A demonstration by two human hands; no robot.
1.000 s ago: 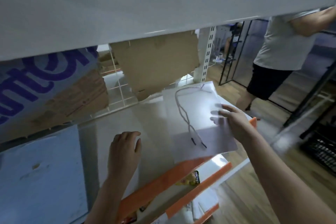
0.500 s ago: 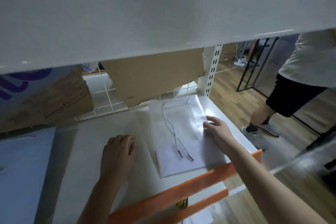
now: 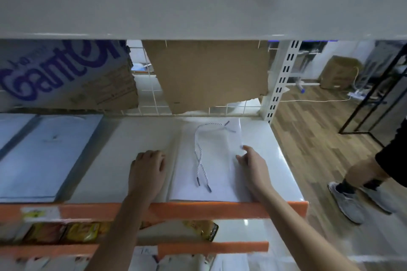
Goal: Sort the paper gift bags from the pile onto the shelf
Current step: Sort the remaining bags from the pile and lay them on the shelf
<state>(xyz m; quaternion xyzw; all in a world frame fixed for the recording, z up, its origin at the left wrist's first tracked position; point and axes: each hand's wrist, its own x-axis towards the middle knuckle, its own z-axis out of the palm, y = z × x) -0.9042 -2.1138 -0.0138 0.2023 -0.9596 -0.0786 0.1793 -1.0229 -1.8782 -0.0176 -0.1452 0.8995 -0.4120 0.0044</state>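
bag: we see a white paper gift bag point(image 3: 211, 169) lying flat on the white shelf point(image 3: 279, 174), toward its right end, near edge just behind the orange front rail point(image 3: 220, 209)
handle: twisted cord handle point(image 3: 199, 154) lies loose on top of the bag, two dark tips pointing toward us
right hand: our right hand point(image 3: 253, 167) rests on the bag's right edge, fingers fairly straight and a little apart, fingertips on the paper (we can't tell if the thumb is tucked under the edge)
left hand: our left hand point(image 3: 147, 171) sits knuckles-up on the shelf just left of the bag, fingers curled under; we can't tell if it holds anything or touches the bag's edge
left side of shelf: a flat pale blue stack point(image 3: 44, 156) lies well apart from the bag
behind: wire grid back panel point(image 3: 152, 99), a brown cardboard sheet point(image 3: 207, 72) leaning on it, a printed box with purple lettering point(image 3: 61, 72) at left
above: white upper shelf beam point(image 3: 198, 6) crosses the view
below: yellow packets point(image 3: 81, 231) on the lower level under the rail
right: another person's leg and grey sneakers point(image 3: 352, 200) on the wood floor point(image 3: 319, 138)
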